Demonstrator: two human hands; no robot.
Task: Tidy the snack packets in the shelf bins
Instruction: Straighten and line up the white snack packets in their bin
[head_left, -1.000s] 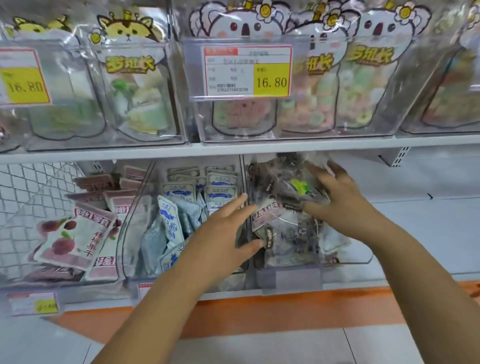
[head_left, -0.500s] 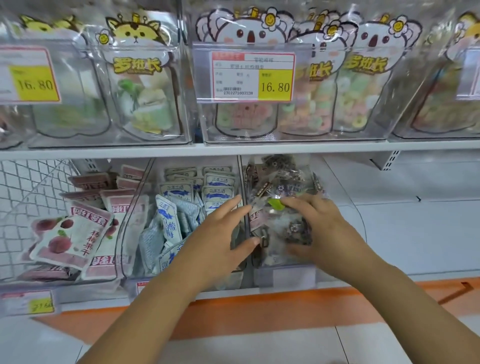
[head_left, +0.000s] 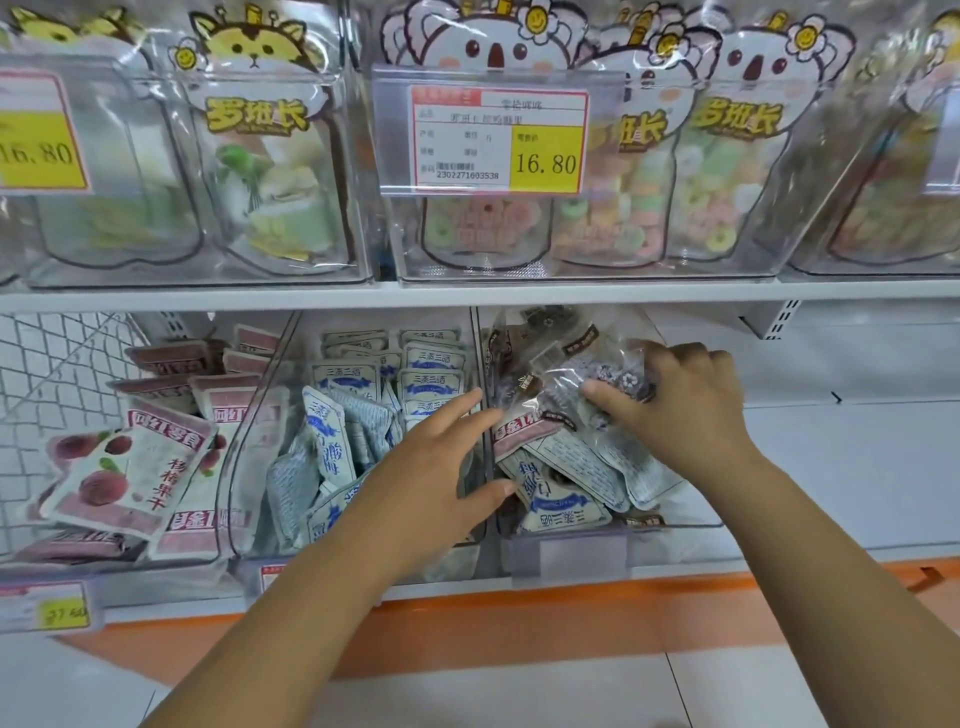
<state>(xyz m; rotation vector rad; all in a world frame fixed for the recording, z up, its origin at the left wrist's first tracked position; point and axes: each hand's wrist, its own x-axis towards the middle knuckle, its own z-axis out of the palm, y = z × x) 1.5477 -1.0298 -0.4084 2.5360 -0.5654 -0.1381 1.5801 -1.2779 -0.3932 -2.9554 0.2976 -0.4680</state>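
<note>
The right bin (head_left: 691, 519) is the clear bin at the end of the lower shelf's row. Inside it, at the top of the heap, lies a clear packet (head_left: 563, 371) of dark-wrapped sweets. The right hand (head_left: 691, 410) grips this packet: its fingers (head_left: 670, 356) curl over the packet's upper edge and the thumb (head_left: 605, 391) presses on its front face.

Lower in the right bin, under the clear packet, sit a pink packet (head_left: 519, 431) and several pale blue packets (head_left: 576, 462), one of them (head_left: 561, 506) lying upside down against the bin's front wall.

The left hand (head_left: 441, 467) hovers just left of the right bin, palm down, with its fingers (head_left: 457, 410) straight and slightly spread and holding nothing. Its thumb reaches the dividing wall of the right bin; whether it touches the wall I cannot tell.

The middle bin (head_left: 249, 431), touching the right bin on its left, holds blue-and-white packets (head_left: 431, 384), upright at the back and tumbled at the front. One bin further left of the right bin are pink fruit packets (head_left: 119, 478).

On the shelf above the right bin stand clear bins of koala pouches (head_left: 748, 156), with a price tag (head_left: 498, 137) reading 16.80.
</note>
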